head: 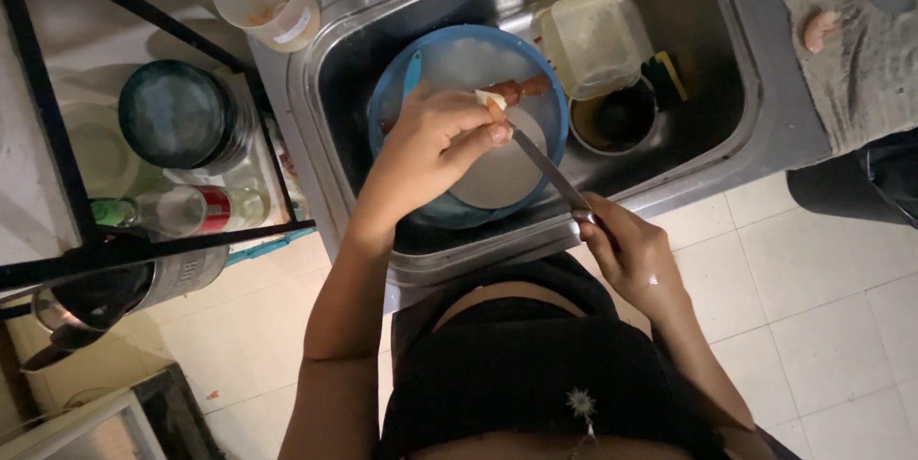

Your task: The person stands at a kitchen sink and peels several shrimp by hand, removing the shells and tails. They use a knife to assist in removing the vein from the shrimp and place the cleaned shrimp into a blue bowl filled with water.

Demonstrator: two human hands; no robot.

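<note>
Right now the left hand (435, 140) pinches a small reddish-and-pale food piece (507, 94) at mid-frame, over the blue bowl (392, 87) in the sink (727, 58). Lower right, the right hand (636, 254) grips a knife (547, 168), blade touching it. Trimming looks under way, perhaps half done; other dishes wait unwashed.

The sink (727, 125) is brushed stainless steel with a dull sheen. The knife (547, 168) blade is polished metal. The blue bowl (392, 87) and clear lidded container (593, 39) look like smooth plastic. The floor (822, 326) is matt pale tile.
</note>
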